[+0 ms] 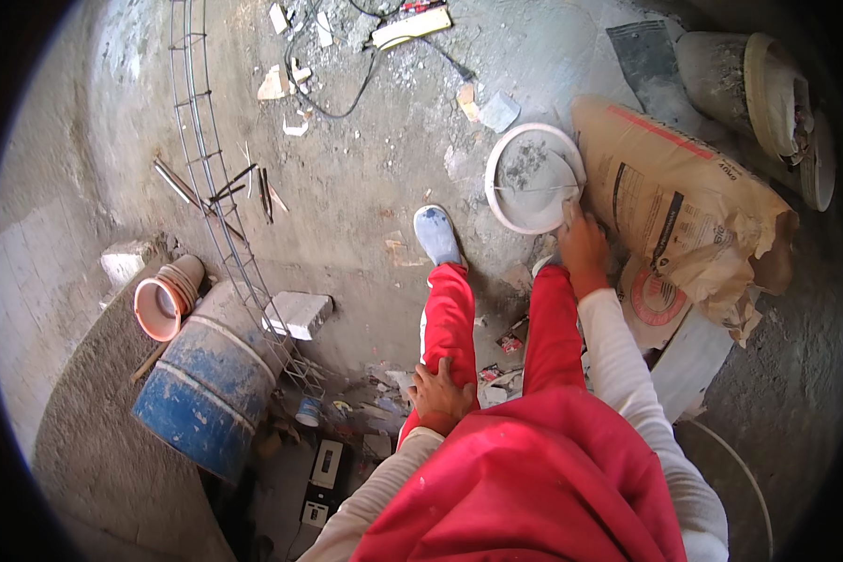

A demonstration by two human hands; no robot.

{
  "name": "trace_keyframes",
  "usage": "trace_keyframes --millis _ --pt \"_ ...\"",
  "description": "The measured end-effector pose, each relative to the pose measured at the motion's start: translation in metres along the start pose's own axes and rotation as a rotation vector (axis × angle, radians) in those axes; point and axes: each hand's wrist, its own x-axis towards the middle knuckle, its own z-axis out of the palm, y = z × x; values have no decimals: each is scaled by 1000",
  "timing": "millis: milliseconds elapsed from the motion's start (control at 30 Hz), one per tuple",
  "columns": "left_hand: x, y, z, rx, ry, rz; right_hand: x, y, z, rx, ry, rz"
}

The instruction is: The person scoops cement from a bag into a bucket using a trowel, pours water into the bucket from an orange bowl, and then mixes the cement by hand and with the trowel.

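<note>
My right hand [584,247] reaches down to the near rim of a round white plastic bucket [493,184], and its fingers touch or grip that rim; the exact hold is unclear. Grey powder or mortar [530,165] shows inside the bucket. A large brown paper cement sack [664,190], torn at its near end, lies just right of the bucket. My left hand [441,392] rests spread on my left leg in red trousers, holding nothing.
A reinforcing-steel cage [207,133] leans at left over a blue drum [204,379]. Stacked buckets [160,308] and a concrete block [301,314] are near it. A power strip [412,27] with cables lies ahead; a dirty bucket [716,77] lies at upper right.
</note>
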Motion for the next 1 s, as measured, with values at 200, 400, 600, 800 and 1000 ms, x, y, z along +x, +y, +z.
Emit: trace_keyframes --millis 200,400,600,800,1000 --pt "7 2 3 35 35 42 49 4 77 -86 10 -89" --pt "2 3 -4 14 32 27 -3 0 46 -147 -66 -203" --pt "3 8 -9 1 12 13 -44 -2 -16 -70 -135 -77" --pt "0 5 -2 -26 -2 -11 -35 -15 -31 -55 -74 36" --pt "6 7 -1 30 18 22 62 -12 76 -71 -52 29"
